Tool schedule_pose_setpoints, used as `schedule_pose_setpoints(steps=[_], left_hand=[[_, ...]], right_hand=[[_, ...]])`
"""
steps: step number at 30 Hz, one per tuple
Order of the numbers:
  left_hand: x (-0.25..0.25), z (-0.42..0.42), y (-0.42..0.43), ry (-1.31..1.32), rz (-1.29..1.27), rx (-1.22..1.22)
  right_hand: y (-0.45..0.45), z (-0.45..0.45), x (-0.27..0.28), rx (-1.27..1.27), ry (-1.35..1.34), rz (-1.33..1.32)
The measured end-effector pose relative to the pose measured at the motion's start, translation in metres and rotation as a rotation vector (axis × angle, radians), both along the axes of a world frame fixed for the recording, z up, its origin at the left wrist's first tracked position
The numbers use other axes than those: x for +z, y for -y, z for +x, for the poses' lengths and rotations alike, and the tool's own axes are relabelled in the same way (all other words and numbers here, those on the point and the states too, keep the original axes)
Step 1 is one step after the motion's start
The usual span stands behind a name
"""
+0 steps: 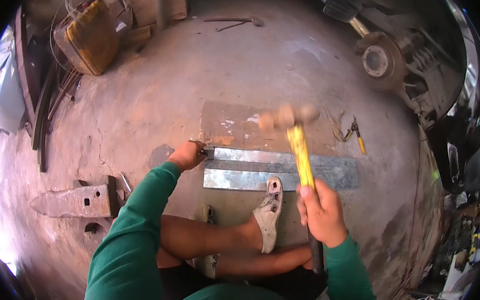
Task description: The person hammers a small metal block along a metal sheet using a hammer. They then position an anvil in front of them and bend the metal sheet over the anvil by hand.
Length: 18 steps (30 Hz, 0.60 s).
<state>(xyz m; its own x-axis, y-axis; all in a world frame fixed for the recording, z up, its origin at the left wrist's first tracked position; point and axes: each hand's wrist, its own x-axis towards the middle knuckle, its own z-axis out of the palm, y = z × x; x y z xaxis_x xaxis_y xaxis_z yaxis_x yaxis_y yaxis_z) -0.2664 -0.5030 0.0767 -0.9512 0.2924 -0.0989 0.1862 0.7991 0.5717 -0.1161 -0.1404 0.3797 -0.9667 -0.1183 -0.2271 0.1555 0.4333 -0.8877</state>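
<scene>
My right hand (323,212) is wrapped round the handle of a hammer (302,158), yellow in its upper part and dark below. The hammer's head is raised over the far side of the metal sheet and blurred. At the left end of the long grey metal sheet (237,179), my left hand (188,155) is closed on a small dark piece (209,152) that touches the sheet's corner. The sheet has raised bright strips along it and lies flat on the floor. One beige shoe (269,214) rests against its near edge.
An anvil (75,200) stands at the left. Yellow-handled pliers (357,135) and wire lie beyond the sheet at the right. Farther off are a yellow canister (89,36), a metal tool (233,21) and a vehicle's brake disc (378,60). A brown flat board (225,120) borders the sheet.
</scene>
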Motion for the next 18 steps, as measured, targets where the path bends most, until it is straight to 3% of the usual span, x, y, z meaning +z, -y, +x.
schedule_pose_setpoints(steps=[2, 3, 6, 7, 9, 11, 18], left_hand=[[0.008, 0.003, 0.001, 0.014, 0.0, 0.014], [0.009, 0.005, 0.001, 0.028, -0.004, 0.016], [0.003, 0.003, 0.001, 0.006, -0.031, 0.018], [0.001, 0.002, 0.002, 0.014, -0.029, 0.019], [0.0, 0.003, 0.001, -0.035, -0.026, 0.002], [-0.007, -0.003, 0.007, 0.003, 0.006, -0.027], [0.006, -0.001, -0.029, -0.008, -0.055, -0.003]], right_hand=[[0.037, -0.024, 0.027, 0.071, -0.3, 0.011], [0.054, -0.037, 0.03, 0.087, -0.292, 0.014], [0.101, -0.048, 0.006, 0.102, -0.615, 0.079], [0.11, -0.048, -0.029, 0.087, -0.615, 0.117], [0.105, -0.049, -0.138, 0.188, -0.329, 0.503], [0.092, -0.055, -0.185, 0.26, -0.025, 0.577], [0.047, -0.065, -0.149, 0.193, -0.018, 0.516]])
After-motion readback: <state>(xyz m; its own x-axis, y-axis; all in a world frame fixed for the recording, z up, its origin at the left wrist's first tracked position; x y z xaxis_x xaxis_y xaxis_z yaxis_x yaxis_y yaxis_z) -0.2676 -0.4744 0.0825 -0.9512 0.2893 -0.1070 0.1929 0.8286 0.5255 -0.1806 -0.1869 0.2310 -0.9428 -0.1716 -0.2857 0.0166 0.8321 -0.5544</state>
